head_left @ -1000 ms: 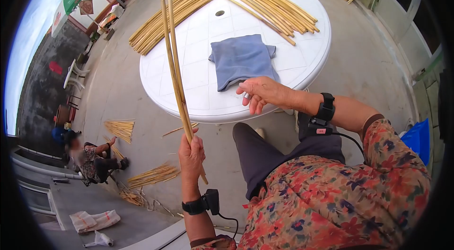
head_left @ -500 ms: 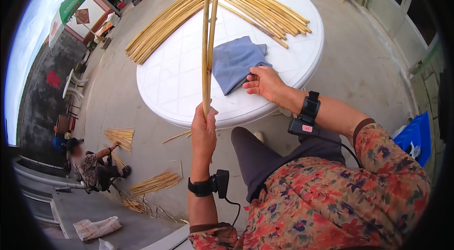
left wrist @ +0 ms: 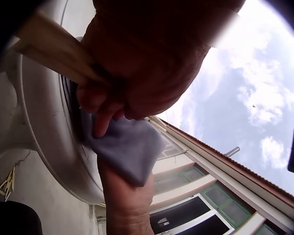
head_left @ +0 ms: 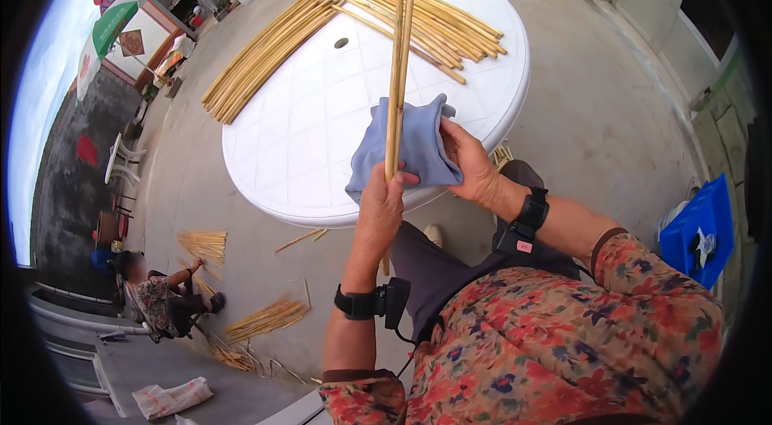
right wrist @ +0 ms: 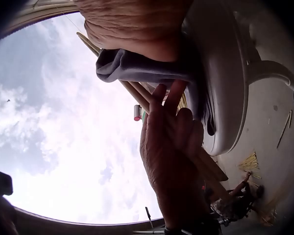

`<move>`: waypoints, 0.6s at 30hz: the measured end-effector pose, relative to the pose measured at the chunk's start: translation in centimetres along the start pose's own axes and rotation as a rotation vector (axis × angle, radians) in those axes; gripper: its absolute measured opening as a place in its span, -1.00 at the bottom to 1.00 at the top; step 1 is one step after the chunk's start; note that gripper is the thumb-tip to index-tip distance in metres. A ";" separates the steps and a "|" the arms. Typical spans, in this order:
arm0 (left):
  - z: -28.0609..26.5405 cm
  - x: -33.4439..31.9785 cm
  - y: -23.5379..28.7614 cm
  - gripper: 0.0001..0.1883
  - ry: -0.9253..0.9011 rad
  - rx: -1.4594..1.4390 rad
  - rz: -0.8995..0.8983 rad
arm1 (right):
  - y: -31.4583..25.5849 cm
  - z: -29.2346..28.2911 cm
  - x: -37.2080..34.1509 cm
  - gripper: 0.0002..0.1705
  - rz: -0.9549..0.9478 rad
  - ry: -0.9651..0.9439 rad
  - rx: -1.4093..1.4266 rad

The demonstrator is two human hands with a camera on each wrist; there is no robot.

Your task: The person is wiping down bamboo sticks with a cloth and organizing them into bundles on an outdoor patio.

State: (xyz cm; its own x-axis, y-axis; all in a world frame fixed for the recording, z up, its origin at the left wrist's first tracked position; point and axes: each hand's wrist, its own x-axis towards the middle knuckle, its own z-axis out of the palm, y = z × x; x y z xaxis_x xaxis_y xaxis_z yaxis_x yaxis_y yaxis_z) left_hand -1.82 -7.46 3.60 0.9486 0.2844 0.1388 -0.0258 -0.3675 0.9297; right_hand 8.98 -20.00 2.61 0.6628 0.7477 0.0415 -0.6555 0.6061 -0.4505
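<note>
Two long, pale yellow sticks (head_left: 396, 63) stand nearly upright in the head view, gripped near their lower ends by my left hand (head_left: 380, 204). Behind them a blue-grey cloth (head_left: 418, 143) is raised at the near edge of the white round table (head_left: 281, 168). My right hand (head_left: 474, 168) holds the cloth from its right side, with part of the fingers hidden under the fabric. In the right wrist view, the left hand's fingertips (right wrist: 159, 93) reach to the cloth (right wrist: 137, 68) while the sticks pass behind it.
On the table lie two spread bundles of similar sticks, a left bundle (head_left: 269, 55) and a right bundle (head_left: 430, 19). A seated person (head_left: 165, 296) handles sticks at the lower left, near more piles (head_left: 265, 319) on the ground. A blue container (head_left: 700, 232) stands at the right.
The right hand has taken hold of the cloth and lifted it from the tabletop toward the sticks. My left hand has carried the two sticks rightward, in front of the cloth.
</note>
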 end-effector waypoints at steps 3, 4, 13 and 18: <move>0.3 0.3 0.3 -0.80 -0.040 -0.056 -0.035 | 1.1 -1.1 -0.4 -0.57 0.025 0.084 0.104; 0.2 0.2 0.9 -0.80 -0.056 -0.118 -0.119 | 1.1 -1.4 -0.4 -0.59 0.045 0.006 0.101; 0.1 -0.3 0.6 -0.79 -0.130 -0.045 -0.179 | 2.1 -0.2 -0.4 -0.74 0.155 -0.129 -0.322; 0.3 -0.4 1.7 -0.81 -0.109 0.017 -0.280 | 3.7 1.8 0.4 -0.73 0.010 0.093 -0.287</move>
State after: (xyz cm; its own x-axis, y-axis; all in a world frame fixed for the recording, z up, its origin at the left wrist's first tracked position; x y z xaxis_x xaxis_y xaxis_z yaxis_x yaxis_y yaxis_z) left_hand -2.17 -8.52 5.05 0.9465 0.2801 -0.1605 0.2460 -0.3036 0.9205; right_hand 6.16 -16.99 2.55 0.6959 0.7171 -0.0401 -0.5418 0.4876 -0.6846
